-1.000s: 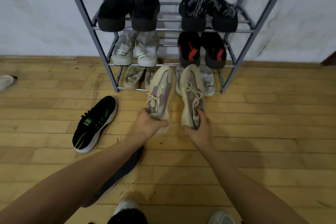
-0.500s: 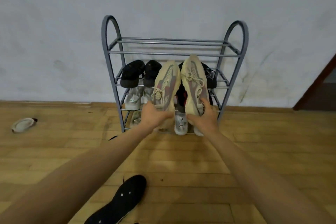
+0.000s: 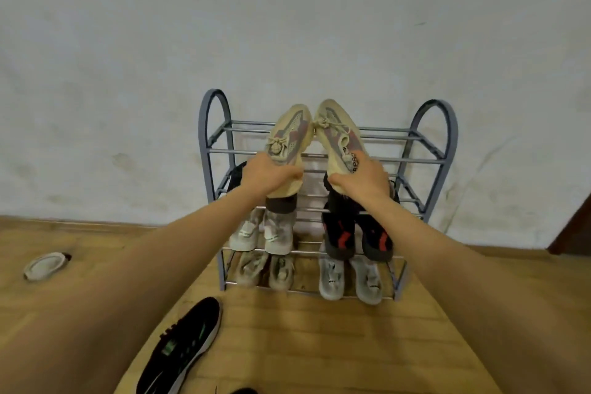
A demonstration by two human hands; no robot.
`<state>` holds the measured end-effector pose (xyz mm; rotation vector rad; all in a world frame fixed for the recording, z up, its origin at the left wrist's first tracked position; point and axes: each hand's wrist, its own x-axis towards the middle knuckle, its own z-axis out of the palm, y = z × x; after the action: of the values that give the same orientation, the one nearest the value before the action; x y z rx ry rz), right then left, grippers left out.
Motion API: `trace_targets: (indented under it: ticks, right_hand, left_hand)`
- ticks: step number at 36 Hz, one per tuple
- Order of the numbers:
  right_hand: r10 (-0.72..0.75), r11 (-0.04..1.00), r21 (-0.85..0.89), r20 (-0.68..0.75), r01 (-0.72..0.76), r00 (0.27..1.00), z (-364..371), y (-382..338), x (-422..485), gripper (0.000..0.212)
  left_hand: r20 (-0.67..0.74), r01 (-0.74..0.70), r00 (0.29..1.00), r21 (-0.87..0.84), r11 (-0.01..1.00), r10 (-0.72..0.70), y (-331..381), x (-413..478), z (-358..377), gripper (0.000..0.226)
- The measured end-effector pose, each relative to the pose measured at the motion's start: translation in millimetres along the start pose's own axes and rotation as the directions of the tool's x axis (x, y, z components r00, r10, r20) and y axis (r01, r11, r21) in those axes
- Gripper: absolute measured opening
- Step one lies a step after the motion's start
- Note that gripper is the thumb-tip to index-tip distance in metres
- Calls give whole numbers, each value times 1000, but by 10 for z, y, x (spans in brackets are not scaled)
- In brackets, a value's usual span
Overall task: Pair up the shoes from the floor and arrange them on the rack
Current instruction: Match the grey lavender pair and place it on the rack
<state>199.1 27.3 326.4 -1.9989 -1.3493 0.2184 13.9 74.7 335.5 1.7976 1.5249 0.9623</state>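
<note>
Two tan sneakers (image 3: 289, 134), one gripped in the left hand (image 3: 268, 174), one in the right hand (image 3: 361, 177), now raised to the rack's (image 3: 411, 160) top shelf; one black shoe (image 3: 185, 349) lower left.

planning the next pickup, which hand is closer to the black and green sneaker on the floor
Left. The left hand, holding one beige sneaker, is above and slightly right of the black and green sneaker; the right hand, holding the other beige sneaker, is farther right.

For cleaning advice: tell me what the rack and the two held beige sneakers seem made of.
Rack: likely painted metal tubing; grey-blue arched frame, thin glossy rails. Beige sneakers: apparently knit fabric uppers, matte with woven pattern and cord laces; sole material unclear.
</note>
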Motion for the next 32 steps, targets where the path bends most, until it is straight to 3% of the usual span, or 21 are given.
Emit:
trace_targets:
  ticks: [11,17,22,29,32]
  right_hand:
    - [-41,998,-37,76,44,996,374,-640,897,89]
    - [-38,995,-88,103,47,994,578,-878,1126,72]
    - [-67,993,-92,53,72,996,715,-1029,1208,77]
    - [-97,992,-74,77,102,992,891,-1022,1180,91]
    - [-116,991,-65,81,121,990,942,-949,1139,93]
  left_hand:
    - [-127,-16,990,305,952,58,-41,976,-368,41]
    - [-161,59,987,422,905,11,-137,1263,-449,53]
    - [-170,84,985,428,900,-12,-178,1402,-408,61]
    - [-226,60,974,374,925,28,-270,1478,-323,42]
    - [-204,64,979,324,944,4,-315,1477,-318,59]
